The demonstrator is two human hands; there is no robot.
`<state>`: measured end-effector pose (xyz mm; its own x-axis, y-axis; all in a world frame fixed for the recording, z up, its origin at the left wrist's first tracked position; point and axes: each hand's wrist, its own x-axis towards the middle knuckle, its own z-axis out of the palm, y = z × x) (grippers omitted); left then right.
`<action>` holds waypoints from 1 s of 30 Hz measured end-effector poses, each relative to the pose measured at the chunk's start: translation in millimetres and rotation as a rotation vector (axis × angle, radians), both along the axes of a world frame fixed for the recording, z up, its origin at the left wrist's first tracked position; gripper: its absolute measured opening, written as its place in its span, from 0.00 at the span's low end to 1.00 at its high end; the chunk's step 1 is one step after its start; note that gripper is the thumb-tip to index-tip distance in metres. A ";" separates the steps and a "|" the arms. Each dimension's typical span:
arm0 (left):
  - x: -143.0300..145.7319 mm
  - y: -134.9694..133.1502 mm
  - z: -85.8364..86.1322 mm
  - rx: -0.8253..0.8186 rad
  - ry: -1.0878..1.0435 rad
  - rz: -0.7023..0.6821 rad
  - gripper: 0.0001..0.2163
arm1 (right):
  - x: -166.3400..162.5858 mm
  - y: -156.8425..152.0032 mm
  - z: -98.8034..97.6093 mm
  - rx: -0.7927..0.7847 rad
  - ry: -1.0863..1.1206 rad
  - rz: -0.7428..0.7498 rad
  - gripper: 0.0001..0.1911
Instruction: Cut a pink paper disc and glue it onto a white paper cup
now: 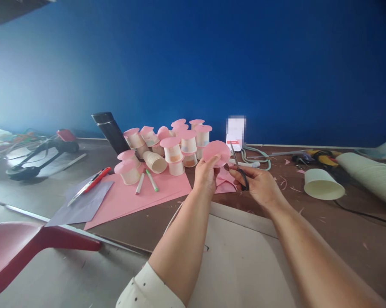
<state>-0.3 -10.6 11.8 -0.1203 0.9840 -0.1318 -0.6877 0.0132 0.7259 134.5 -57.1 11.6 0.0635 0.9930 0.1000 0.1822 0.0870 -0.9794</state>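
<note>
My left hand (208,174) pinches a pink paper disc (216,153) by its lower edge, thumb on the near face. To its right, my right hand (257,183) grips black-handled scissors (243,176) with the blades pointing up beside the disc. Whether the blades touch the paper I cannot tell. Below the disc lie crumpled pink paper scraps (225,182). Left of my hands stand several paper cups topped with pink discs (171,149), some of them stacked. A nested stack of cups (154,162) lies on its side near them.
Pink sheets (167,192) carry two markers (151,180); a red utility knife (93,184) rests on grey paper (80,203). A black bottle (109,130) leans behind. A phone (235,134) stands by the wall. Rightward are a tipped cup (323,185), cables and a long cup stack (369,175).
</note>
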 end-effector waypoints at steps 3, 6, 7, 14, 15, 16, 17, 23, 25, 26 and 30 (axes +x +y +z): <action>0.1 0.7 -0.6 -0.006 -0.006 0.001 0.15 | 0.9 1.6 -3.0 0.003 0.006 0.005 0.29; 0.2 1.9 -1.4 -0.012 -0.016 0.005 0.14 | 1.1 2.5 -4.2 0.009 0.007 0.000 0.29; 0.3 2.4 -1.8 -0.015 -0.018 0.007 0.13 | 1.2 2.6 -4.2 0.010 0.009 -0.004 0.29; 1.1 3.9 -3.5 0.007 -0.029 -0.003 0.14 | 1.1 0.8 -0.7 0.005 0.007 -0.033 0.27; 1.2 3.4 -2.8 0.010 -0.030 -0.004 0.15 | 0.8 0.4 0.0 0.003 0.008 -0.031 0.27; 1.2 2.7 -1.8 0.013 -0.031 -0.005 0.15 | 0.5 -0.1 0.7 0.002 0.012 -0.026 0.27; 1.1 2.0 -0.8 0.014 -0.035 -0.007 0.16 | -0.1 -0.5 1.6 0.001 0.018 -0.021 0.27; 0.0 0.1 1.4 0.043 -0.068 -0.047 0.16 | -3.7 -4.4 9.6 -0.049 0.046 -0.044 0.27; -0.2 0.1 1.0 0.051 -0.065 -0.069 0.16 | -3.5 -4.9 10.5 -0.054 0.059 -0.039 0.27; -0.3 0.0 1.0 0.051 -0.064 -0.075 0.15 | -2.9 -4.8 10.0 -0.054 0.066 -0.029 0.27; -0.2 -1.1 2.9 0.026 -0.073 -0.059 0.14 | 0.2 -3.1 5.7 -0.062 0.091 0.024 0.26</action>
<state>-0.5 -11.7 14.6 -0.0531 0.9923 -0.1121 -0.7372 0.0367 0.6746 134.7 -60.2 17.2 0.0459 0.9984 0.0330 0.0910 0.0287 -0.9954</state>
